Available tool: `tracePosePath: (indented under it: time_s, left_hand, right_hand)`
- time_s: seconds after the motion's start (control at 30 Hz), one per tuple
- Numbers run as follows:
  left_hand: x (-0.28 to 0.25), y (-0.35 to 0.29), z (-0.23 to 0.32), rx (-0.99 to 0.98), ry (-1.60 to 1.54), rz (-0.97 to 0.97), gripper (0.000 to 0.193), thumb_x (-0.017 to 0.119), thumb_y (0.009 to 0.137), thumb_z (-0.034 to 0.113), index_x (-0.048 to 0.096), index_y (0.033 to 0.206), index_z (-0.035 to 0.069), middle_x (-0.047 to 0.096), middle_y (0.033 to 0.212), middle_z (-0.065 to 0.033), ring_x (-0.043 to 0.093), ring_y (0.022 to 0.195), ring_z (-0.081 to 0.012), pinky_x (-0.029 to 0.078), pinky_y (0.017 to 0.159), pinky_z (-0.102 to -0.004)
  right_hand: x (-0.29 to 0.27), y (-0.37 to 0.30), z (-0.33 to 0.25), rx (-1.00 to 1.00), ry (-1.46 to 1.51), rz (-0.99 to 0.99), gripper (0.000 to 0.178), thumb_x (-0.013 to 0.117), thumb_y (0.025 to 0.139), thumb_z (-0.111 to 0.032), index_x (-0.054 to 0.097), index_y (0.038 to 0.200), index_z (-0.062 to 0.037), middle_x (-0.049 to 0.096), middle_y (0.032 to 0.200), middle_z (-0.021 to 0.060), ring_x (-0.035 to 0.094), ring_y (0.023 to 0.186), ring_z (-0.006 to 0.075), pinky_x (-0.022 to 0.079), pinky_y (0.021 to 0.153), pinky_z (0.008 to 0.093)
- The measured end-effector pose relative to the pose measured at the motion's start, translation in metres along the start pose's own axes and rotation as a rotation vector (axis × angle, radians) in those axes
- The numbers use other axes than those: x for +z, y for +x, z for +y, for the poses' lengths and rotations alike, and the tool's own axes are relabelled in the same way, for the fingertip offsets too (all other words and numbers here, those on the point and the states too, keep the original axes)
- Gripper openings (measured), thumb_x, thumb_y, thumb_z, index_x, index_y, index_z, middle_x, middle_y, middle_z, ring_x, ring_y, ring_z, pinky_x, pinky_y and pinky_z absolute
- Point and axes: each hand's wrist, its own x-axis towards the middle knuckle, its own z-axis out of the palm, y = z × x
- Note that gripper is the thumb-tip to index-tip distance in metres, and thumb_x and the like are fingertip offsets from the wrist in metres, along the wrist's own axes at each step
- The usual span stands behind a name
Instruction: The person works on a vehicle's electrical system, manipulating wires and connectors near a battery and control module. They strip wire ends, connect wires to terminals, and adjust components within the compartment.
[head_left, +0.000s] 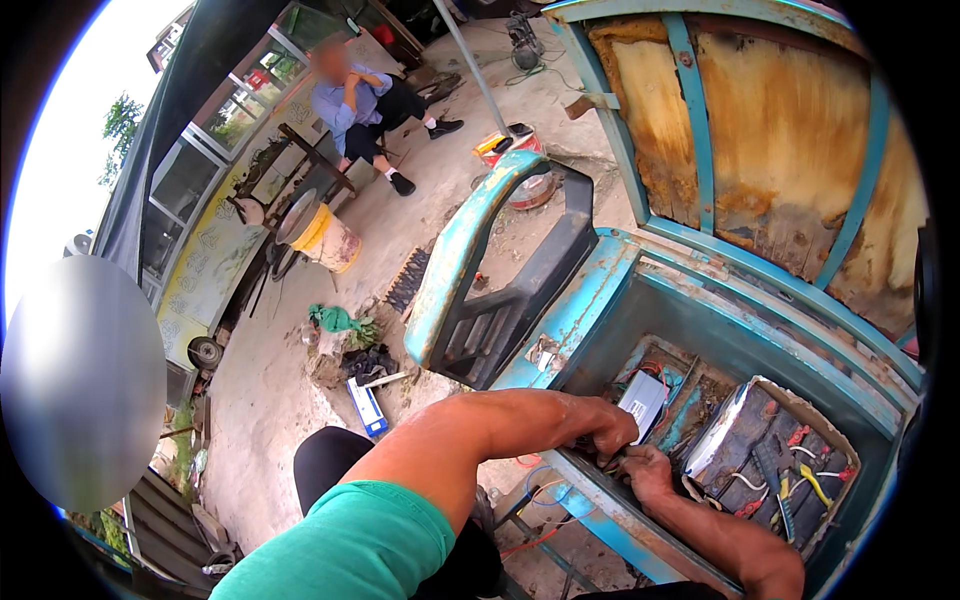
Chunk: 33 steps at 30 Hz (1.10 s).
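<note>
L hand (607,430) & R hand (648,472) close together by grey box (642,400)

Head view: both hands nearly meet at near edge of blue metal bin (578,338), fingers curled; fingertips hidden, so can't tell what, if anything, they pinch. Grey box lies inside bin, just beyond the hands, w/ thin wires nr its far end. Battery pack (725,440) sits in bin too, to R of R hand, w/ red & white leads plus a yellow-handled tool (816,483) on top. Loose wires (545,496) hang outside bin's near wall, below L hand. Blue-and-black frame (428,315) stands tilted at bin's L end; stained panel (760,150) upright behind bin. On ground to L: blue-white carton (367,407); farther back, yellow bucket (328,240) & a seated person (345,105), well apart from bin.
</note>
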Motion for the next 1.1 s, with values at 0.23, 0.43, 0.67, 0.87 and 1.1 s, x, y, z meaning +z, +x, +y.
tracePosePath:
  time_s: [0.23,0.43,0.67,0.87,1.1]
  left_hand:
    - [0.013,0.007,-0.012,0.092,0.286,0.206,0.059,0.09,0.068,0.027,0.067,0.119,0.007,0.072,0.113,-0.0141,0.069,0.107,-0.0326,0.055,0.088,-0.0456]
    - [0.007,-0.003,-0.003,0.058,0.279,0.206,0.052,0.089,0.068,0.031,0.074,0.113,0.008,0.073,0.115,-0.0144,0.068,0.112,-0.0314,0.053,0.092,-0.0428]
    - [0.014,0.01,-0.01,0.063,0.283,0.193,0.056,0.089,0.067,0.031,0.07,0.114,0.007,0.073,0.111,-0.016,0.069,0.107,-0.0333,0.055,0.089,-0.0448]
    - [0.009,0.009,-0.008,0.074,0.348,0.295,0.053,0.086,0.068,0.035,0.071,0.111,0.008,0.074,0.108,-0.0156,0.07,0.105,-0.0333,0.055,0.089,-0.0467]
    - [0.0,0.014,-0.015,-0.002,0.106,0.112,0.057,0.088,0.071,0.03,0.071,0.12,0.007,0.07,0.12,-0.0178,0.069,0.11,-0.0325,0.055,0.088,-0.044]
  right_hand:
    - [0.009,-0.009,-0.012,-0.043,-0.028,-0.058,0.032,0.071,0.086,-0.006,0.061,0.115,0.005,0.071,0.095,0.0106,0.066,0.077,0.0164,0.053,0.068,0.0316]
    - [0.009,-0.008,-0.016,-0.076,-0.2,-0.042,0.041,0.075,0.08,-0.005,0.063,0.117,0.0064,0.07,0.108,0.0165,0.068,0.097,0.0216,0.055,0.087,0.0333]
    - [0.013,-0.01,-0.013,-0.044,-0.069,-0.09,0.047,0.074,0.079,-0.005,0.061,0.123,0.0074,0.07,0.112,0.0189,0.069,0.102,0.0242,0.055,0.089,0.0338]
    - [0.009,-0.029,-0.035,-0.157,-0.267,-0.065,0.038,0.07,0.082,-0.008,0.067,0.118,0.0057,0.073,0.109,0.0165,0.07,0.1,0.0227,0.054,0.09,0.0344]
    - [0.013,-0.019,-0.025,-0.287,-0.374,-0.016,0.035,0.07,0.078,-0.017,0.073,0.11,-0.0024,0.074,0.099,0.0187,0.073,0.093,0.0278,0.056,0.084,0.0384]
